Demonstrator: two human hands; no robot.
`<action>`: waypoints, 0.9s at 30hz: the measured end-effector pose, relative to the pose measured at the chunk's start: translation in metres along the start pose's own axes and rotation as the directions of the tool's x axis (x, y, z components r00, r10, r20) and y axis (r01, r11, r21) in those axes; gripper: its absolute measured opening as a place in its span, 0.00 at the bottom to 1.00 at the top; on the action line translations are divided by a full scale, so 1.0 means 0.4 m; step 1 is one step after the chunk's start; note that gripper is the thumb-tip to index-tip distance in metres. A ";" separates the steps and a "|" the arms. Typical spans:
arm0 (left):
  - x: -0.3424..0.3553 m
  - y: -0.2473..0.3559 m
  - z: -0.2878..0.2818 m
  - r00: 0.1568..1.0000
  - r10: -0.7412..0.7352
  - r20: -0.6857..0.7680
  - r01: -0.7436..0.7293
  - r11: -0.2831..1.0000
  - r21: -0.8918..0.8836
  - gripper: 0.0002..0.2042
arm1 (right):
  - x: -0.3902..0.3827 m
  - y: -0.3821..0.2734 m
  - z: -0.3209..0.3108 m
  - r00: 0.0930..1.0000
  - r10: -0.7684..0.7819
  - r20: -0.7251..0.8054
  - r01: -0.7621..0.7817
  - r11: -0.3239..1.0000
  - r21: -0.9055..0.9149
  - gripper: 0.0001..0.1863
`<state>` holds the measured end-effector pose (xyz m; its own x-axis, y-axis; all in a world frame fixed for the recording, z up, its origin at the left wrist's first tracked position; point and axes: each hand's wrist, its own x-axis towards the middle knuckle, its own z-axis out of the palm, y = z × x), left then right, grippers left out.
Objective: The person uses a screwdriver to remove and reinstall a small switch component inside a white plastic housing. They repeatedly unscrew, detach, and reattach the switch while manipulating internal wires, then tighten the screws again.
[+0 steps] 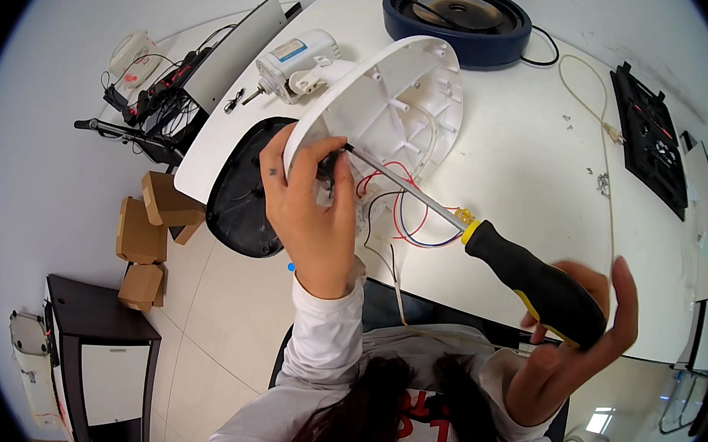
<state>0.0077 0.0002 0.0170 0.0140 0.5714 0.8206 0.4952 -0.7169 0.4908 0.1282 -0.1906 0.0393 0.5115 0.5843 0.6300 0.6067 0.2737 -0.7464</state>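
We hold the curved white shell [375, 87] by its edge in our left hand [312, 217], its fingers around the tip of a long screwdriver [528, 276], whose black-and-yellow handle lies within our loosely curled right hand [575, 362]. Coloured wires [408, 236] trail below the shell on our white table [532, 144].

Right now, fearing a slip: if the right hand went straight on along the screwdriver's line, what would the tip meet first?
Probably the left hand, close to the tip of the screwdriver, or the white cover; depth is unclear.
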 end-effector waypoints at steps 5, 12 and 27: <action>0.005 0.002 -0.005 0.999 -0.022 0.026 0.022 1.000 0.006 0.08 | -0.001 -0.004 -0.026 0.985 -0.069 0.157 0.086 0.991 -0.106 0.28; 0.020 -0.008 -0.013 0.995 0.071 0.070 -0.078 0.992 0.097 0.09 | 0.017 -0.007 -0.003 0.986 -0.133 0.104 0.132 0.991 0.014 0.25; 0.017 -0.005 -0.014 0.998 0.030 0.052 -0.033 0.997 0.068 0.09 | 0.021 -0.014 -0.012 0.981 -0.165 0.103 0.173 0.982 -0.077 0.35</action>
<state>0.0021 0.0034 0.0232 0.0737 0.5698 0.8185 0.5521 -0.7068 0.4423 0.1321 -0.1909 0.0498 0.3388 0.6070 0.7189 0.7309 0.3113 -0.6073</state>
